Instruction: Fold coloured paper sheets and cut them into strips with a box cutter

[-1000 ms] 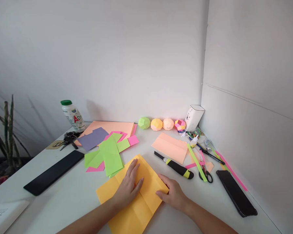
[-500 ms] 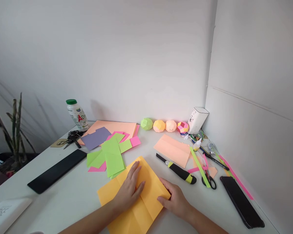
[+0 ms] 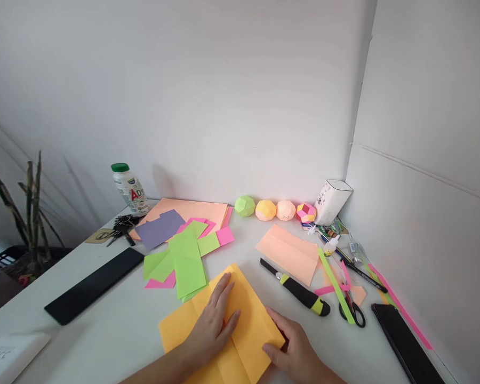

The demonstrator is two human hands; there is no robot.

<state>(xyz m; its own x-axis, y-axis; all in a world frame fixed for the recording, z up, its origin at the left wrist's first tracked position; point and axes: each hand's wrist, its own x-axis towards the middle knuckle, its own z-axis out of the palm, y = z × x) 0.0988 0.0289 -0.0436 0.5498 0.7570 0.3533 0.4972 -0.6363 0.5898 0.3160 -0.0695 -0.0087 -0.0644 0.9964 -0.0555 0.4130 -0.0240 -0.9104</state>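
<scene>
A folded orange paper sheet (image 3: pixel 248 341) lies on the white table (image 3: pixel 116 320) in front of me. My left hand (image 3: pixel 214 322) rests flat on its middle, fingers stretched out and pressing down. My right hand (image 3: pixel 294 349) is at the sheet's right corner, its fingers curled onto the paper's edge. Green paper pieces (image 3: pixel 186 258) lie just beyond the sheet.
A utility knife (image 3: pixel 300 290), scissors (image 3: pixel 354 309), a peach folded sheet (image 3: pixel 290 253) and a black phone (image 3: pixel 408 344) lie to the right. Four paper balls (image 3: pixel 276 209), a white box (image 3: pixel 334 201), a bottle (image 3: pixel 128 188), keys (image 3: pixel 120 228) and a black ruler (image 3: pixel 94 285) sit further off.
The view has shifted left and slightly up, so everything sits further right and lower in frame. Both hands stay on the orange sheet; the right hand has slid a little along its corner.
</scene>
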